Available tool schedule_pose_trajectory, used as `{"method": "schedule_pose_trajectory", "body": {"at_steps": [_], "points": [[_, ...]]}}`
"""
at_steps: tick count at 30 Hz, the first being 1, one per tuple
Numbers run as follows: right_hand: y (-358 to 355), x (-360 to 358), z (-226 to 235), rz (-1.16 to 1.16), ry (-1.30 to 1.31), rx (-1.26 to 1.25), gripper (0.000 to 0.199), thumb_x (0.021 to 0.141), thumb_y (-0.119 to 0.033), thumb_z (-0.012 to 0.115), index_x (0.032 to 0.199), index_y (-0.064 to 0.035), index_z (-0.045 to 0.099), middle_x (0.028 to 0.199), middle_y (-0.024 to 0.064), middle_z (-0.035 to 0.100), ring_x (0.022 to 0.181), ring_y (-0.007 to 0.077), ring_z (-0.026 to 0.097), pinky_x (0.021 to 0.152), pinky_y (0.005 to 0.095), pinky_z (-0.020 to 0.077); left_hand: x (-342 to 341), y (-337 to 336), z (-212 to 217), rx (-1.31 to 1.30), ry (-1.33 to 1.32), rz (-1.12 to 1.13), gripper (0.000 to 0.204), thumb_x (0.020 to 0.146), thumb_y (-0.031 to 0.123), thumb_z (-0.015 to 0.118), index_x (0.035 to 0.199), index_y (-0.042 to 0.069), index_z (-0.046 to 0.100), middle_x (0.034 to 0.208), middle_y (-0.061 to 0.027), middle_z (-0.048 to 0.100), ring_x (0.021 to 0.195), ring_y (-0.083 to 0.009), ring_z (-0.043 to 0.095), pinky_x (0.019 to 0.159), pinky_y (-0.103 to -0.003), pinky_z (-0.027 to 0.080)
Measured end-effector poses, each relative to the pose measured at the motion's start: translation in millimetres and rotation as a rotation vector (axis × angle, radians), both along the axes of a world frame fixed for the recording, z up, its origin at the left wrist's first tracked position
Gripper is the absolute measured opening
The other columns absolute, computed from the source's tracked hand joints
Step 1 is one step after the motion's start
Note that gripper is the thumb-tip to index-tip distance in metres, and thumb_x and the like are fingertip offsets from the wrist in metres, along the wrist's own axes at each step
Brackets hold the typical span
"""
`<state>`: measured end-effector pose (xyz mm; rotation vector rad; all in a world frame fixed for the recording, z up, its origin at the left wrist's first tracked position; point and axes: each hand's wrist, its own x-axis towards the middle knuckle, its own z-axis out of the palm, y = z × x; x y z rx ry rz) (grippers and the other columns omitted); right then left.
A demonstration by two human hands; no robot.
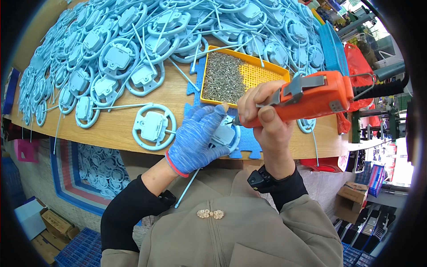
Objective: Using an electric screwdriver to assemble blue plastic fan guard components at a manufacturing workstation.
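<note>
My left hand (195, 138), in a blue knit glove, presses down on a light blue ring-shaped plastic part (227, 135) lying on a blue foam mat (249, 144) at the bench's near edge. My right hand (262, 115), bare, grips an orange electric screwdriver (311, 95) whose tip points down onto that part. Just behind stands a yellow tray (262, 73) holding several small metal screws (224, 78). Another ring part (153, 127) lies alone to the left of my gloved hand.
A big pile of the same light blue ring parts (133, 44) with thin rods covers the wooden bench (115, 127) behind and to the left. Blue baskets (331, 46) and a red bag (360, 62) sit at right. Cardboard boxes (49, 227) lie on the floor.
</note>
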<state>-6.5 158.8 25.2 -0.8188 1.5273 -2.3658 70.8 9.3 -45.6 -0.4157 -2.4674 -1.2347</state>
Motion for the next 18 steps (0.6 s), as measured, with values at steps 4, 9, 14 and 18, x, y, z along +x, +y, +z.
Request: {"method": "schedule_pose_trajectory", "body": {"at_steps": [4, 9, 14, 18], "points": [[-5, -4, -7, -0.025, 0.131, 0.151, 0.031, 0.082, -0.023, 0.071, 0.095, -0.004, 0.05, 0.066, 0.0073, 0.053, 0.058, 0.016, 0.051, 0.054, 0.0295, 0.0429, -4, -3, -2, -0.015, -0.054, -0.048, 0.082, 0.061, 0.026, 0.083, 0.131, 0.003, 0.046, 0.117, -0.0173, 0.055, 0.111, -0.0374, 0.05, 0.096, -0.045, 0.039], [-13, -7, -12, -0.007, 0.124, 0.136, 0.029, 0.083, -0.022, 0.07, 0.095, -0.0039, 0.05, 0.067, 0.0073, 0.054, 0.058, 0.0159, 0.051, 0.054, 0.0295, 0.0425, -6, 3, 11, -0.006, -0.066, -0.01, 0.078, 0.061, 0.027, 0.08, 0.129, 0.005, 0.048, 0.115, -0.017, 0.055, 0.11, -0.0367, 0.05, 0.094, -0.045, 0.038], [1, -9, -5, 0.014, -0.041, -0.02, 0.029, 0.088, -0.032, 0.063, 0.097, -0.0073, 0.051, 0.067, 0.004, 0.049, 0.058, 0.0156, 0.049, 0.054, 0.0302, 0.0404, 0, -1, 16, -0.207, -0.021, 0.148, 0.063, 0.07, 0.025, 0.072, 0.126, 0.007, 0.05, 0.111, -0.0149, 0.058, 0.104, -0.0349, 0.053, 0.093, -0.05, 0.036], [37, -16, 12, -0.096, 0.117, -0.027, 0.034, 0.088, -0.038, 0.063, 0.098, -0.008, 0.05, 0.068, 0.0023, 0.047, 0.058, 0.0132, 0.044, 0.055, 0.0286, 0.0349, 51, -61, 47, -0.441, -0.162, 0.096, 0.054, 0.071, 0.025, 0.069, 0.12, 0.008, 0.055, 0.099, -0.0053, 0.062, 0.092, -0.026, 0.057, 0.094, -0.052, 0.032]]}}
